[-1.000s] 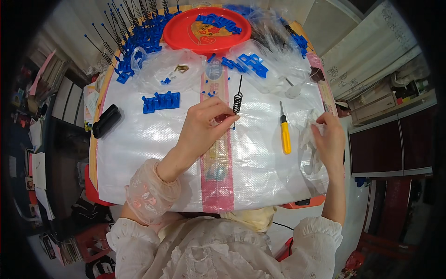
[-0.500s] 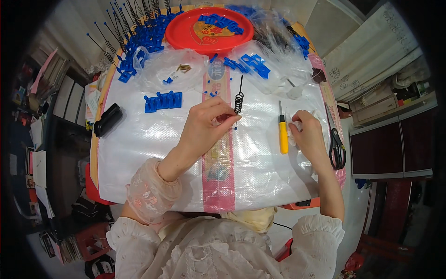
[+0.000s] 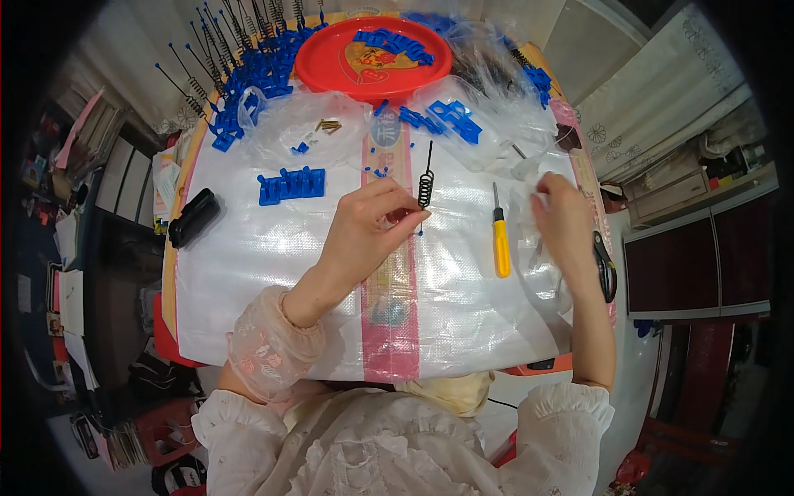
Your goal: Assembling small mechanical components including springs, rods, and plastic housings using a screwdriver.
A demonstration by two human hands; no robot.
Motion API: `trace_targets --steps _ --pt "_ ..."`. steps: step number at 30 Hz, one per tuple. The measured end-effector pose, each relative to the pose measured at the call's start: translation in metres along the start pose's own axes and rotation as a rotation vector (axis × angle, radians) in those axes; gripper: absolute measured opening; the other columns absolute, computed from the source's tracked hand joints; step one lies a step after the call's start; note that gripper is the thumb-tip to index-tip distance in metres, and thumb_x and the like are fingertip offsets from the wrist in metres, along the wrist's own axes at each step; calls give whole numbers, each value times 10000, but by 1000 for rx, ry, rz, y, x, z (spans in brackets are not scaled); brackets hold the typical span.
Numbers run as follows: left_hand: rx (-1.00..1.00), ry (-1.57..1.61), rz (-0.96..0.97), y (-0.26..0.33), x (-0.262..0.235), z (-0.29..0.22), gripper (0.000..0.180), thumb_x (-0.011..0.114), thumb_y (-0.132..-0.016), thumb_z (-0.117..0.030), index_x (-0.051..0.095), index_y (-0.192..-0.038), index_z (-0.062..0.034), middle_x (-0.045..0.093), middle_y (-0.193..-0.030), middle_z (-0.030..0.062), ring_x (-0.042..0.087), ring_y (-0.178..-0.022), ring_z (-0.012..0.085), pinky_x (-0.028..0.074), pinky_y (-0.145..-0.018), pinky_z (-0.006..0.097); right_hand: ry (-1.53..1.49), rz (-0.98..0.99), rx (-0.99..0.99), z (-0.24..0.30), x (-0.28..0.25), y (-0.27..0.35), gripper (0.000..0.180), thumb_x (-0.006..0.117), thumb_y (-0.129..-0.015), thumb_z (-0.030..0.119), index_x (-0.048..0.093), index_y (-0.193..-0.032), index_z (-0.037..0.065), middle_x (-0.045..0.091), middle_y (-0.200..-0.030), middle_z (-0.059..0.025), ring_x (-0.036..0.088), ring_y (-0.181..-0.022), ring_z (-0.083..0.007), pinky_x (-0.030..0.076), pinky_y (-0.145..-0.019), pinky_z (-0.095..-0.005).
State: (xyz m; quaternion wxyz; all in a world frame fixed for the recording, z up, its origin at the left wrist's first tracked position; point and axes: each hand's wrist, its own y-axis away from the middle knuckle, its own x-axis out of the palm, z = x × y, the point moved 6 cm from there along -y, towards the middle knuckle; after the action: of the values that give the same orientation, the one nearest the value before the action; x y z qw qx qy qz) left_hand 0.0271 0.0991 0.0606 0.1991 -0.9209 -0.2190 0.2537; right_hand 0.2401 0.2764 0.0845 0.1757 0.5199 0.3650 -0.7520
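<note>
Pinched between the thumb and fingers of my left hand [image 3: 370, 221] is a black coil spring [image 3: 426, 188]. Its straight wire end points up, and a small blue tip shows below my fingers. My right hand [image 3: 566, 225] is over the right side of the table, fingers curved and a little apart, with nothing visible in them. A yellow-handled screwdriver [image 3: 501, 244] lies just left of it. Black-handled scissors [image 3: 606, 269] lie on its other side, their blades partly hidden by the hand.
Blue plastic parts [image 3: 292, 187] lie at left beside a black case [image 3: 193, 218]. A red tray [image 3: 318, 73] with blue pieces stands at the back, next to many springs on blue bases [image 3: 256, 83]. Clear bags [image 3: 269, 120] hold brass pins [image 3: 328, 126] and blue parts [image 3: 453, 120].
My right hand has moved away from the screwdriver, rightward and slightly farther off, toward the scissors. My left hand keeps the spring in nearly the same place.
</note>
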Motion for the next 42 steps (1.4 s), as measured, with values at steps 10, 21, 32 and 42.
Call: trace_targets --steps 10,21,32,42 --pt "12 -3 2 0 0 0 118 772 -822 -77 699 -863 7 643 -808 75 638 -673 183 511 -589 279 202 120 0 -15 16 6 119 675 -799 34 593 -883 16 624 -878 -153 633 -877 -343 510 -732 -451" --pt "6 3 1 0 2 -1 136 785 -786 -25 675 -835 39 640 -811 71 584 -661 128 474 -605 254 142 184 -44 -1 3 41 149 705 -753 12 590 -847 27 607 -868 -128 600 -878 -335 493 -768 -430" --pt "7 -17 13 0 0 -1 123 772 -823 -84 700 -863 7 646 -814 81 653 -684 195 525 -594 287 -46 132 -28 42 7 43 194 713 -816 118 575 -892 5 600 -833 -160 611 -804 -350 491 -723 -450" --pt "14 18 -10 2 1 -1 122 778 -795 -25 680 -844 29 631 -794 69 592 -662 136 474 -607 255 150 254 -12 30 30 35 171 664 -805 100 551 -897 12 625 -813 -166 658 -761 -344 533 -685 -452"
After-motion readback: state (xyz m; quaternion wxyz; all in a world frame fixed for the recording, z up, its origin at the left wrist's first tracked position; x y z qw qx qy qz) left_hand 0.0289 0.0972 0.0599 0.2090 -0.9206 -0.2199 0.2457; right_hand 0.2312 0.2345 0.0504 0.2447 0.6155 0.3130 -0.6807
